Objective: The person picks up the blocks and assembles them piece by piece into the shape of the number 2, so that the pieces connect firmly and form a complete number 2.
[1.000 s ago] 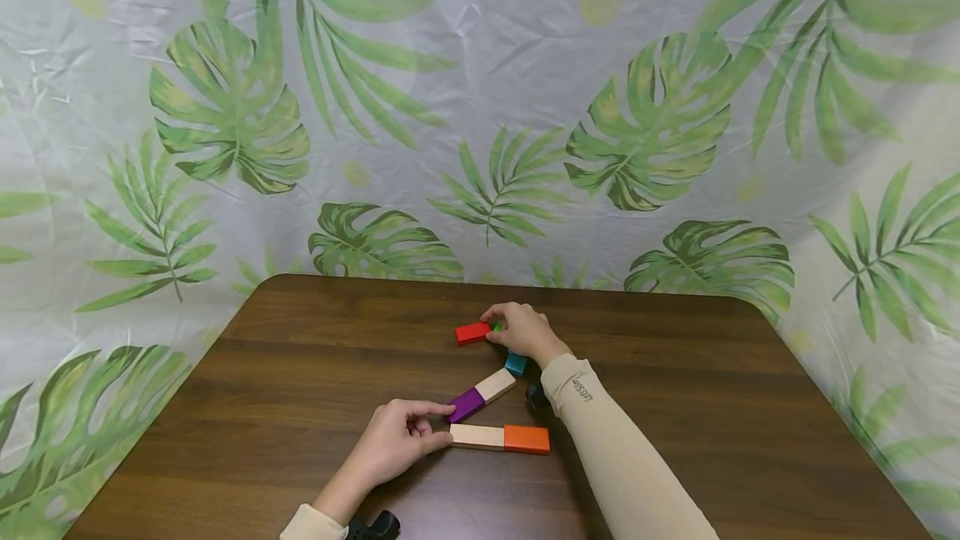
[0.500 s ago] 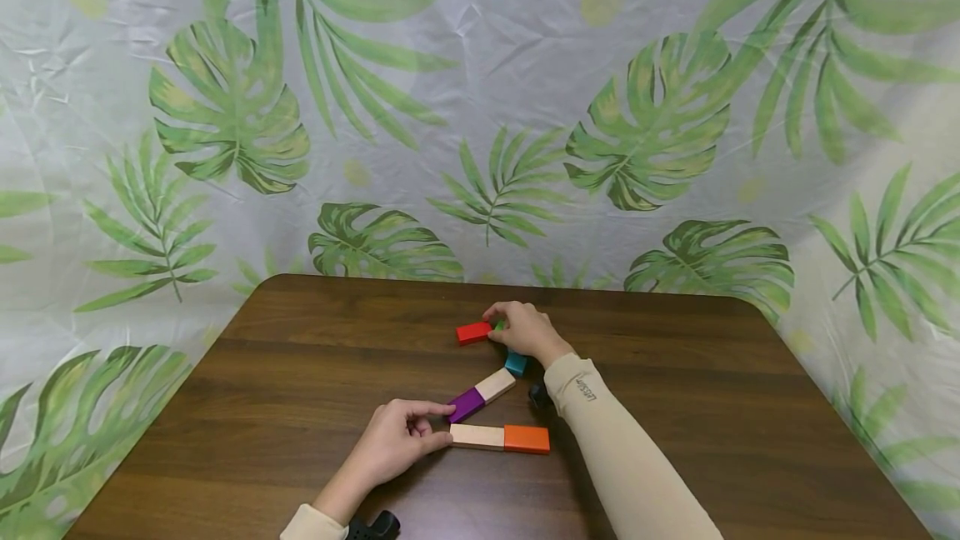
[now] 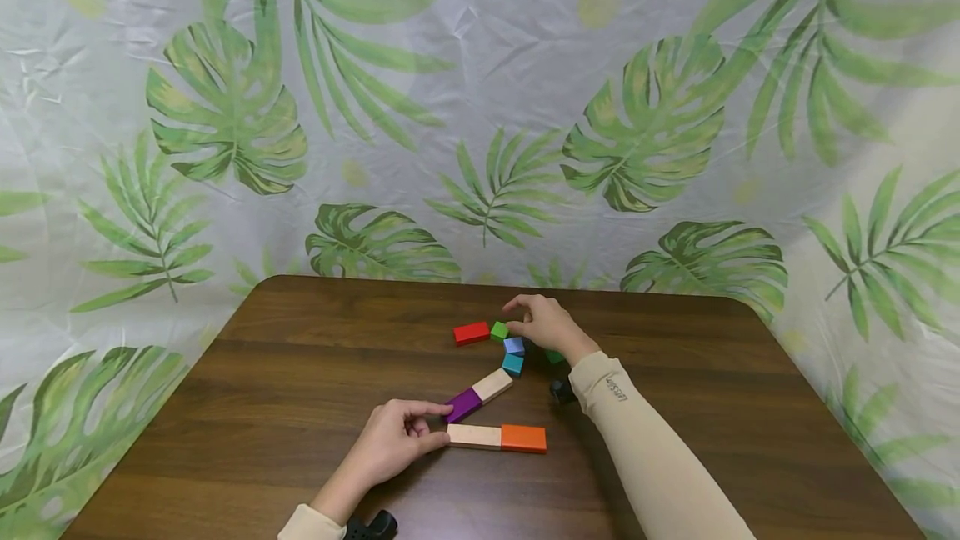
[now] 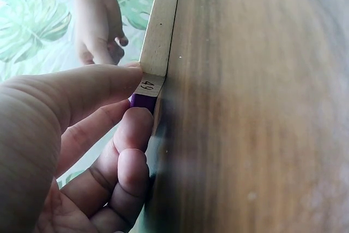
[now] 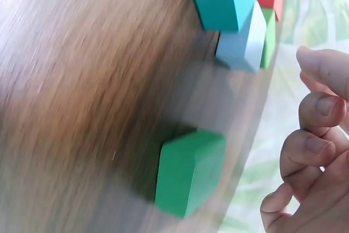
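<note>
In the head view, my left hand (image 3: 393, 440) pinches the left ends of a purple block (image 3: 463, 404) and a plain wooden block (image 3: 474, 437), thumb on the wooden one. A number is written on that wooden end (image 4: 148, 84) in the left wrist view. My right hand (image 3: 551, 326) holds nothing, its thumb and index apart, just right of a light green block (image 3: 499, 330). Nearby sit a red block (image 3: 471, 333), a light blue block (image 3: 513, 346) and a teal block (image 3: 512, 365). A dark green block (image 5: 191, 173) lies below the right hand, partly hidden in the head view.
Another plain wooden block (image 3: 492, 386) continues from the purple one toward the teal block. An orange block (image 3: 523, 438) touches the right end of the lower wooden block. The brown table (image 3: 322, 357) ends at a leaf-printed cloth (image 3: 495, 107) behind.
My right hand has let go of the small blocks and moved right, uncovering the light green and light blue blocks. The left hand keeps its place.
</note>
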`<state>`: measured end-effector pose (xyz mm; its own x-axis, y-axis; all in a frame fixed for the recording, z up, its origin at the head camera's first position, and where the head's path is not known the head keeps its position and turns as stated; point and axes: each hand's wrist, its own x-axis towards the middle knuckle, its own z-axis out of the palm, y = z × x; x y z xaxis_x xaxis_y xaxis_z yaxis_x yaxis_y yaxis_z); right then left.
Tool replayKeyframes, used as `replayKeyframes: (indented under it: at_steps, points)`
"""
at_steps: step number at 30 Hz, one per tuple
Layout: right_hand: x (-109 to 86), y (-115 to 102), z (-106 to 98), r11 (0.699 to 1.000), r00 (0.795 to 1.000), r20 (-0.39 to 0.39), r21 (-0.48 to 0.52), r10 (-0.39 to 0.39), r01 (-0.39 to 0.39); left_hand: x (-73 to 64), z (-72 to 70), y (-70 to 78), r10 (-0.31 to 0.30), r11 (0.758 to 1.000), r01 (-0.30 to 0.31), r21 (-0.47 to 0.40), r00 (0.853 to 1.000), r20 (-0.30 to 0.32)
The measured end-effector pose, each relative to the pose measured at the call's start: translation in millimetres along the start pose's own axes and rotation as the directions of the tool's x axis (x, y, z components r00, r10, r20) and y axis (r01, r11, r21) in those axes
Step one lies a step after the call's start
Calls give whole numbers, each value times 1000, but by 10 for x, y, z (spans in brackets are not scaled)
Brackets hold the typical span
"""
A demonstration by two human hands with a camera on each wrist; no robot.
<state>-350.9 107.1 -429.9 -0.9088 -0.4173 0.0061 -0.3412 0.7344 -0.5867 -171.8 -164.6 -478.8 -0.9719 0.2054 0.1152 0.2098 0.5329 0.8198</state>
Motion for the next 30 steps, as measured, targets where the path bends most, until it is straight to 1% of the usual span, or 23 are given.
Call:
replayKeyframes:
  at_steps: [5, 9, 11, 16, 22, 26, 30]
  points:
    - [-59, 142, -64, 999, 999, -17, 24, -28, 28, -2, -3, -15, -10, 1000, 10, 3, 1000, 1]
    - [-113, 241, -99, 998, 999, -25, 49, -26, 27, -9, -10, -15, -26, 1000, 26, 13, 1000, 5]
    - [-148, 284, -118, 997, 1000, -19, 68, -22, 23, -13, -12, -10, -29, 1000, 29, 5, 1000, 9]
    - [-246, 372, -169, 994, 1000, 6, 112, -1, 0, -22, -14, -3, -14, 1000, 14, -28, 1000, 11]
    - [-364, 515, -218, 993, 999, 34, 118, -19, 15, -16, -12, 5, -18, 999, 19, -28, 1000, 15]
    - [-439, 614, -233, 988, 998, 59, 154, -29, 20, -16, -12, 14, -17, 999, 17, -29, 1000, 14]
    - [-504, 690, -242, 986, 997, 69, 169, -18, 6, -18, -12, 18, -18, 999, 18, -29, 1000, 14]
